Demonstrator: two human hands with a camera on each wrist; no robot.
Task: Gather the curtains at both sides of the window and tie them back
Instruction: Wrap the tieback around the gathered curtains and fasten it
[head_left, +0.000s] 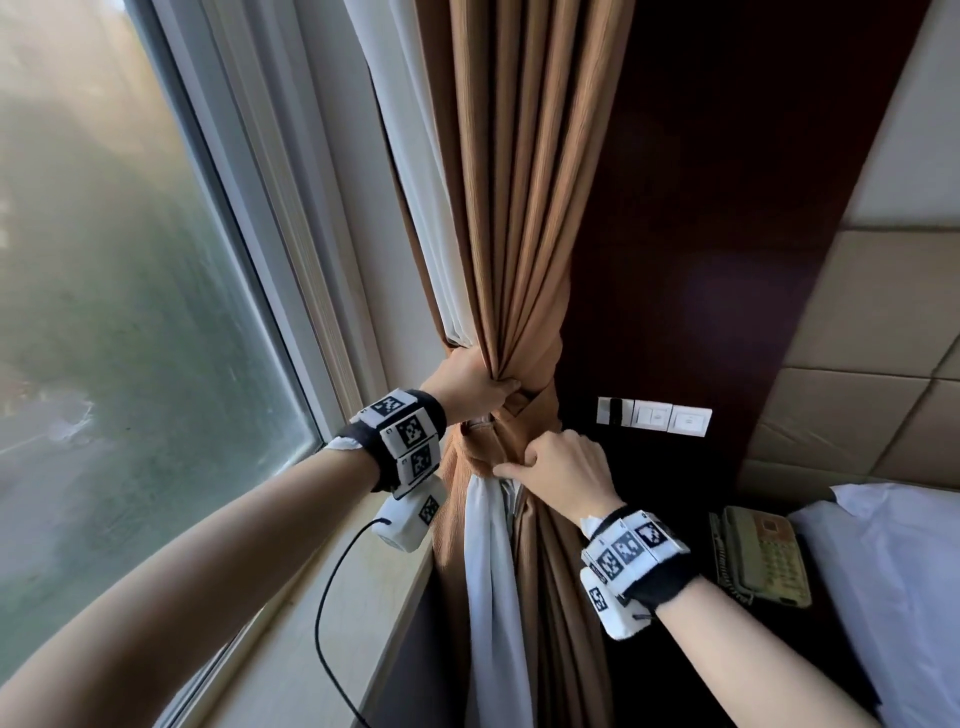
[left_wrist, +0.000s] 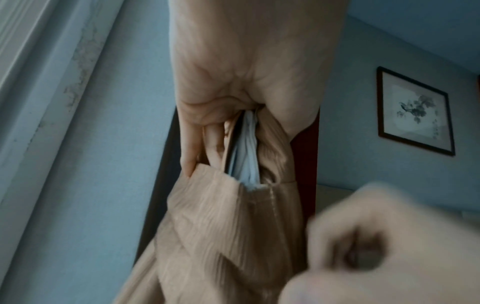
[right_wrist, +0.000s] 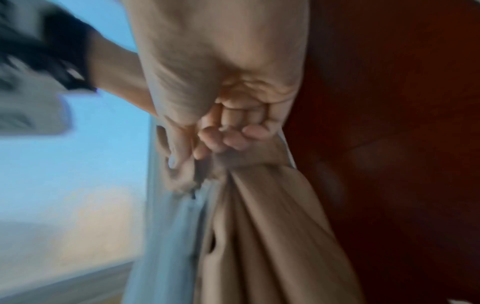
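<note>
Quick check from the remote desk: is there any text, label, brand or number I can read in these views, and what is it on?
No readable words or numbers.
Wristbands: black-and-white square code markers only, no letters.
Telephone: keypad buttons too small to read.
Wall switch panel: small marks on the switches, too small to read.
Framed picture: a dark drawing, no legible writing.

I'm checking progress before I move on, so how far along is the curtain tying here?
Done: the brown curtain and white sheer are bunched beside the window. In hand: the left hand grips the bunch while the right hand pinches the tieback wrapped round it; whether it is fastened cannot be told. Left: the other side's curtain, which is out of view.
</note>
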